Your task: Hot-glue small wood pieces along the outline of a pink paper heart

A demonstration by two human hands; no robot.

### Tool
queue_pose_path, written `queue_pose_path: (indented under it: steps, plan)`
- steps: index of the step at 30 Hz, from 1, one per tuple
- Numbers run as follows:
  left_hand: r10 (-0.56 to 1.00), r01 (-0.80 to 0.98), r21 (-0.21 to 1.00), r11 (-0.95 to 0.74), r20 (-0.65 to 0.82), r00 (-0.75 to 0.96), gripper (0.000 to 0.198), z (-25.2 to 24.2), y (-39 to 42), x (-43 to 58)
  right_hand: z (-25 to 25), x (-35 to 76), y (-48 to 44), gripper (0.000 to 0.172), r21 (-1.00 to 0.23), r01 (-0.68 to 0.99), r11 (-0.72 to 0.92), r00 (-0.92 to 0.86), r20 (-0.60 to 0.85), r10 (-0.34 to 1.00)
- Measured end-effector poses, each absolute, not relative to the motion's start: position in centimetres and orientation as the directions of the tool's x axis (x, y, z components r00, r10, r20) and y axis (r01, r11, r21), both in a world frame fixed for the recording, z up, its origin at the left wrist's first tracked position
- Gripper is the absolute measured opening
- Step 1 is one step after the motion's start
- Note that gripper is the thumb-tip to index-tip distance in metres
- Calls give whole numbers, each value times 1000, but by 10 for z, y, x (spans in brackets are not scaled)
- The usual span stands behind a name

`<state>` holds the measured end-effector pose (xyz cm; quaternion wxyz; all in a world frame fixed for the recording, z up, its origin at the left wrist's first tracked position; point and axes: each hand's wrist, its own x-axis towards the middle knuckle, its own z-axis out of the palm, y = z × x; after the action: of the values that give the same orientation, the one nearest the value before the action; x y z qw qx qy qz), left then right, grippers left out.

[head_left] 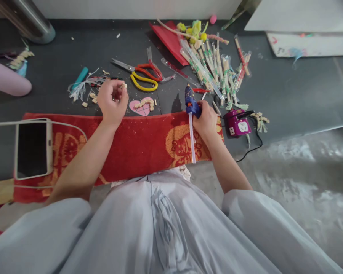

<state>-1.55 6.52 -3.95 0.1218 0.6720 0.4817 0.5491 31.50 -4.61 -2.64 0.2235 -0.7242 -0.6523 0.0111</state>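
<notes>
Between the fingertips of my left hand [113,101] is a small pale wooden piece [124,86], held above the table. My right hand [206,120] grips a blue hot glue gun [190,99] with its nozzle pointing away from me. A translucent glue stick [192,139] juts out of its back end. Between the hands lies a pink paper heart [140,108], with a curved row of pale wooden pieces along part of its top and right edge. Scissors with red and yellow handles [144,80] lie just beyond the heart. More wooden bits [93,97] are scattered beside my left hand.
A red patterned towel [143,146] covers the table's near edge. A phone [32,148] rests on it at left, with a white cable across. Wrapped sticks [214,68] are piled at back right, near a purple power socket [238,123]. A metal cylinder [31,21] stands back left.
</notes>
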Motion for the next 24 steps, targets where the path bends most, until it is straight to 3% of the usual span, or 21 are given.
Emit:
queue_pose_path:
  steps: [24]
  plan:
    - [793, 523, 660, -540, 607, 52, 48, -45, 75, -26, -25, 314, -5, 43, -348, 935, 66, 42, 294, 955]
